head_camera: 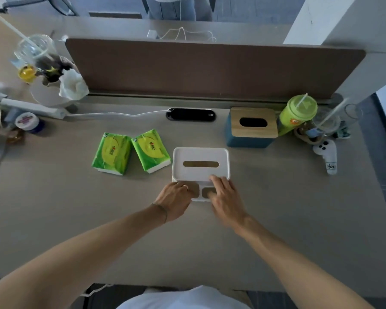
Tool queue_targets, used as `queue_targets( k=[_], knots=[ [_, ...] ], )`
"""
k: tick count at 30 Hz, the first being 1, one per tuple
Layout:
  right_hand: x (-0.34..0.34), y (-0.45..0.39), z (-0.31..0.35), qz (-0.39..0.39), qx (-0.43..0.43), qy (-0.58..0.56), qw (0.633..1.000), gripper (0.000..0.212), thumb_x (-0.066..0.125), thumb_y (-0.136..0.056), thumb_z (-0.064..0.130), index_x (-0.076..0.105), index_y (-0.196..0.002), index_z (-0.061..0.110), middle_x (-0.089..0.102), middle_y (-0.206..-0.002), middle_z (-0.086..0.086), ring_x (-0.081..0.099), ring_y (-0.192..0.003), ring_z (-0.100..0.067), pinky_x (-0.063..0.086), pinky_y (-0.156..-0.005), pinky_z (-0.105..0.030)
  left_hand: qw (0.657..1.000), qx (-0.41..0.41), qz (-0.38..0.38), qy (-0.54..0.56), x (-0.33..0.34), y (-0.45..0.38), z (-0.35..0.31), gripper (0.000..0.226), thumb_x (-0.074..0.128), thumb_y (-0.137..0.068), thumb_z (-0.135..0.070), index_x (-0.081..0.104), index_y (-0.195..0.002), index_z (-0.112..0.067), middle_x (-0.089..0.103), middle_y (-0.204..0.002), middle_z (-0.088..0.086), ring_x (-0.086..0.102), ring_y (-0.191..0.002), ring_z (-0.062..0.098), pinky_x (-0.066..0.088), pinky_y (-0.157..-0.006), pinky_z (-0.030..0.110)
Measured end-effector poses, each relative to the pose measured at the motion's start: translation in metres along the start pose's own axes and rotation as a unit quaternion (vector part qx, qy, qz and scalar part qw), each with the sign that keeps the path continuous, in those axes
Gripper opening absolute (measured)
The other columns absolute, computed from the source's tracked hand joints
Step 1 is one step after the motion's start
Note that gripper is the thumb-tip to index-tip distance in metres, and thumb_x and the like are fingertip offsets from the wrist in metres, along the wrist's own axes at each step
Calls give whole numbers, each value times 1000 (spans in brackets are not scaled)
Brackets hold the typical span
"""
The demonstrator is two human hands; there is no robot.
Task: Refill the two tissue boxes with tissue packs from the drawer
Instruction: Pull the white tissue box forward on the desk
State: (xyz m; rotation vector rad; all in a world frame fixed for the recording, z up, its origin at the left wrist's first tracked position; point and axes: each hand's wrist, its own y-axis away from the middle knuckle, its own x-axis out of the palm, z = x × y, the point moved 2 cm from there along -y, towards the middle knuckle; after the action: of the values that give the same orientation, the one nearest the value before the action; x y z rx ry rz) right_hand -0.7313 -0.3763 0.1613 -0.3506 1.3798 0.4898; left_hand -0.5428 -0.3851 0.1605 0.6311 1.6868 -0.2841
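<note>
Two green-and-yellow plastic-wrapped tissue packs lie side by side on the smooth beige desk [276, 208], the left tissue pack [111, 153] just beside the right tissue pack [151, 150], both left of centre. A brown fabric-looking partition panel [210, 68] with rounded corners stands along the desk's far edge, and a black oval cable port [191, 114] is set into the desktop below it. Next to the right pack sits the white rectangular plastic tissue box [200, 162], its lid matte with rounded corners and a long slot showing tan inside. Farther back and to the right stands the blue square tissue box with a pale wooden lid [252, 128], whose oval opening looks dark. A green lidded cup with a straw [298, 113] stands just beside it. Both bare hands rest at the white box's near edge: the left hand [176, 200] with fingers curled against the front, the right hand [226, 197] with fingers loosely spread over the lid's front rim, slightly blurred.
</note>
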Motion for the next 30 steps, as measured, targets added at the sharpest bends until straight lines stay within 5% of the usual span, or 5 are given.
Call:
queue_targets(
  k=[6, 14, 20, 24, 30],
  knots=[
    [-2, -1, 0, 0, -6, 8, 1000, 18, 75, -64, -3, 65, -73, 8, 55, -106, -15, 56, -90, -32, 54, -73, -42, 998, -4, -11, 65, -6, 2, 2, 38, 87, -50, 5, 74, -81, -14, 66, -65, 5, 65, -55, 30, 47, -39, 28],
    [3, -8, -2, 80, 8, 23, 996, 35, 90, -44, 0, 67, -68, 9, 63, -97, -14, 64, -55, -24, 55, -44, -33, 991, 3, -69, 112, -6, -1, 2, 44, 71, -56, 16, 59, -84, -16, 64, -79, 2, 64, -72, 28, 46, -50, 29],
    [0, -7, 1, 54, -9, -2, 998, 38, 84, -43, -8, 64, -72, 8, 60, -95, -12, 63, -59, -25, 53, -47, -33, 993, 9, -71, 94, 2, 2, 4, 35, 65, -64, 12, 56, -83, -15, 61, -78, 2, 62, -69, 28, 47, -50, 33],
    [-1, -6, -3, 28, -13, -18, 999, 33, 87, -57, -1, 63, -76, 10, 56, -96, -10, 64, -65, -26, 54, -49, -35, 992, 63, -87, 65, -7, 7, 7, 18, 72, -79, -11, 64, -95, -12, 66, -98, 4, 64, -79, 26, 52, -58, 34],
    [-26, -1, 7, -79, -63, -5, 995, 19, 63, -75, 0, 70, -89, 11, 61, -88, -6, 63, -74, -27, 49, -65, -36, 977, 121, -177, 3, -36, 11, 0, 22, 73, -73, -1, 69, -92, -11, 65, -93, 7, 57, -66, 25, 45, -51, 33]
  ],
)
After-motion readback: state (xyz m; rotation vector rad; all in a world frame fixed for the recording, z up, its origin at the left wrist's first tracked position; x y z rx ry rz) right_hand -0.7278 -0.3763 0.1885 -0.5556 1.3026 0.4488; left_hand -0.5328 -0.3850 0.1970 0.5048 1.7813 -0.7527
